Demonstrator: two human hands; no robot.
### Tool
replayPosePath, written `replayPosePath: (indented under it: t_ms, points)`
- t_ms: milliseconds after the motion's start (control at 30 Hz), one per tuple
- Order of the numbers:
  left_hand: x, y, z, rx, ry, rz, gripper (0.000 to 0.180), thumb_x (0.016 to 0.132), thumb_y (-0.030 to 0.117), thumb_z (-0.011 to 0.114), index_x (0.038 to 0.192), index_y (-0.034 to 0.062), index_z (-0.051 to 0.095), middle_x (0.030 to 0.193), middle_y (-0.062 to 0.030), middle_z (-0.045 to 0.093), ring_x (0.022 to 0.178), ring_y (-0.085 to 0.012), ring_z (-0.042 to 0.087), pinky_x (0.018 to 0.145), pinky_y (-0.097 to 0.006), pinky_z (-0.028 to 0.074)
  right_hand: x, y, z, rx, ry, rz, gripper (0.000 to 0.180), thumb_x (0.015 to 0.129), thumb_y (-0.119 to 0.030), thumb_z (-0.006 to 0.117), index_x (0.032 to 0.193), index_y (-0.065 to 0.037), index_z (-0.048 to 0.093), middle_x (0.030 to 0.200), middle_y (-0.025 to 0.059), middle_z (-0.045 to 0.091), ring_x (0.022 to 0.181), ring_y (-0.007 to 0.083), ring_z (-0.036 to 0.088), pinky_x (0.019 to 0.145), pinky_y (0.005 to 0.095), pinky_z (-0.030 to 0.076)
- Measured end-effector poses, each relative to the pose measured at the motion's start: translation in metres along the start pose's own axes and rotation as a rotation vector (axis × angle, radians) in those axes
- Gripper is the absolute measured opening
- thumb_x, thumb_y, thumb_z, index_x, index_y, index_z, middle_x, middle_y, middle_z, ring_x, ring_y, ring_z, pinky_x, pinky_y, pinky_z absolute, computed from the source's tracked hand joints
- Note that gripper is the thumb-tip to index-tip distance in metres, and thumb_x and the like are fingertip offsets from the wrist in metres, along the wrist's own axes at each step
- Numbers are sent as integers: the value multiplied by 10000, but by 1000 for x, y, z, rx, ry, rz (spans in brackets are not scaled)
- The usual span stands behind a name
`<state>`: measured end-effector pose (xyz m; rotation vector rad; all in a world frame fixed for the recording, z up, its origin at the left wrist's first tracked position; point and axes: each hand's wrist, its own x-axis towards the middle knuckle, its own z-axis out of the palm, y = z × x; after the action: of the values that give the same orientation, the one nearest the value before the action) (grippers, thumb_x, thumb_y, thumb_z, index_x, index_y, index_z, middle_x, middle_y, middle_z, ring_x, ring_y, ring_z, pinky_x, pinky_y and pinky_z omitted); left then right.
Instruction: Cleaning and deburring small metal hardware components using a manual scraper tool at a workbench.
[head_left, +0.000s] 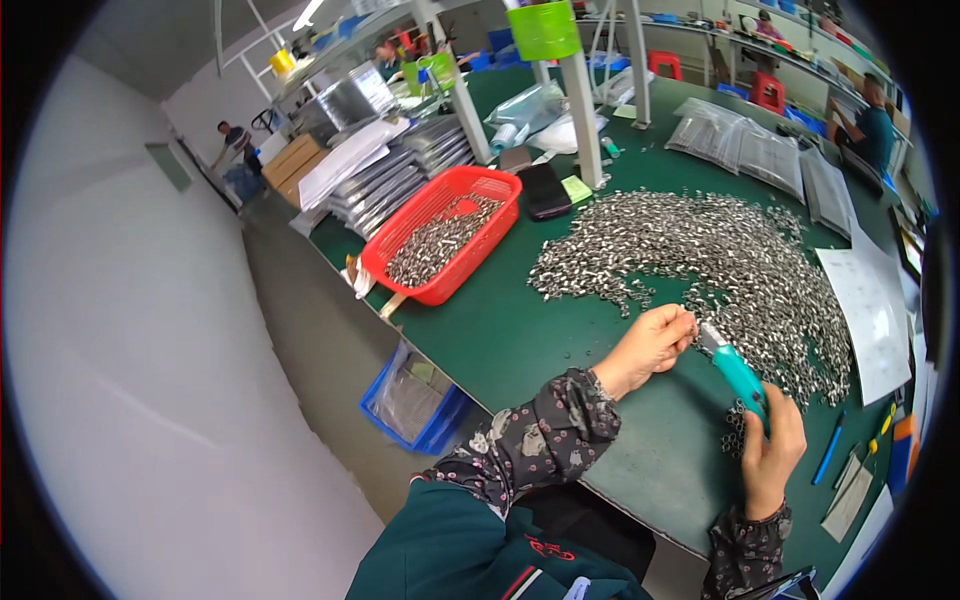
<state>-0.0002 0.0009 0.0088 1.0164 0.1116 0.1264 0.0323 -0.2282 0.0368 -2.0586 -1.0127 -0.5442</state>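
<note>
In my right hand (775, 450) is a teal utility knife (740, 378), its blade end pointing up and left. My left hand (655, 345) is pinched closed just left of the blade, probably on one of the small metal pieces, though its fingertips cover what they hold. Beyond both hands spreads a wide pile of small shiny metal parts (700, 240), curving round to the right. A few more lie close to my right hand. At the left edge of the table stands a red plastic basket (462, 270) partly filled with the same kind of parts.
A blue bin (445, 425) sits on the floor left of the green table (500, 345). Bagged stacks (390, 180) and a black case (543, 192) lie behind the basket. On the right are a blue pen (829, 448) and white sheets (868, 325). Other people work farther off.
</note>
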Motion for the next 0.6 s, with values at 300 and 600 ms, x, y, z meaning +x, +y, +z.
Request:
replayPosePath:
  t_ms: [300, 600]
  points:
    - [4, -3, -2, -54, -25, 47, 126, 933, 200, 482, 933, 74, 492, 731, 10, 507, 459, 15, 313, 378, -134, 255, 1, 4, 5, 185, -138, 162, 256, 805, -122, 588, 1007, 33, 563, 848, 150, 581, 743, 270, 566, 685, 332, 435]
    - [3, 0, 0, -56, -30, 46, 126, 933, 192, 480, 945, 69, 504, 743, -1, 510, 469, 11, 318, 381, -135, 267, 0, 5, 4, 162, -152, 159, 267, 803, -150, 593, 992, 36, 568, 856, 169, 590, 759, 298, 578, 693, 342, 441]
